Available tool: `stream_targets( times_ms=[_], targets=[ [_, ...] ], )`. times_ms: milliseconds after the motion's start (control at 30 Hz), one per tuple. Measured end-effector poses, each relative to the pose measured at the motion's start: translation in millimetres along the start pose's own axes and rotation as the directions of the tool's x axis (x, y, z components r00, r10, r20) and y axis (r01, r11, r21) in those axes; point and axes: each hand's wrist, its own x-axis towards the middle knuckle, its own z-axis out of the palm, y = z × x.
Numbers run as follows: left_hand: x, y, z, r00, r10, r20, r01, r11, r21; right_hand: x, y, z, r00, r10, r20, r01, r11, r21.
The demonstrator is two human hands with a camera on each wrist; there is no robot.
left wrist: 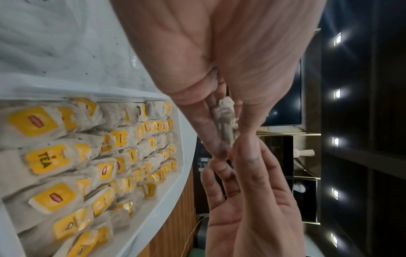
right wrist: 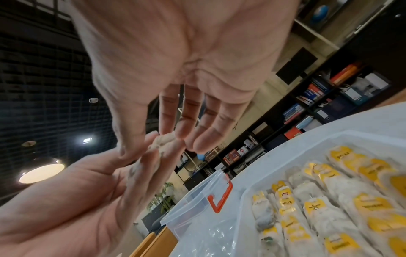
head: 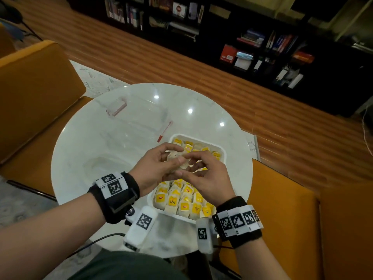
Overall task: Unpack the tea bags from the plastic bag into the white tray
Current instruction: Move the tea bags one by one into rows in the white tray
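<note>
Seen from the head, the left hand (head: pixel 155 168) and right hand (head: pixel 205 178) meet above the white tray (head: pixel 221 150), which stands on the right half of the round marble tabletop (head: pixel 84 142). Both hands' fingers pinch one small pale tea bag (head: pixel 182 161) between them. The left wrist view shows that bag (left wrist: pixel 225 120) edge-on, clamped by fingertips from both hands, with rows of yellow-tagged tea bags (left wrist: pixel 123 139) filling the tray below. The right wrist view alone shows the clear plastic bag (right wrist: pixel 204 208) with its red zip lying flat beside the tray's far-left edge. Orange chairs (head: pixel 36 102) flank the tabletop; dark bookshelves (head: pixel 262 43) line the far wall past wood flooring.
</note>
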Motion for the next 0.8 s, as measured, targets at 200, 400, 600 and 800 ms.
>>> stream_targets(
  times_ms=[200, 400, 600, 800],
  targets=[
    [-3, -5, 9, 0.999, -0.036, -0.008, 0.034, 0.992, -0.121, 1, 3, -10, 0.993, 0.1, -0.066, -0.098, 0.995, 0.02],
    [-2, -7, 12, 0.999, -0.015, -0.053, 0.014, 1.0, -0.023, -2, 9, -17, 0.985, 0.122, -0.123, -0.113, 0.99, 0.079],
    [-2, -6, 15, 0.994, -0.113, -0.014, 0.112, 0.992, -0.05, -5, -3, -30, 0.985, 0.171, -0.037, -0.157, 0.958, 0.24],
    [1, -10, 14, 0.982, -0.16, 0.095, 0.153, 0.985, 0.08, 0, -7, -36, 0.984, 0.138, 0.109, -0.146, 0.987, 0.073]
  ],
)
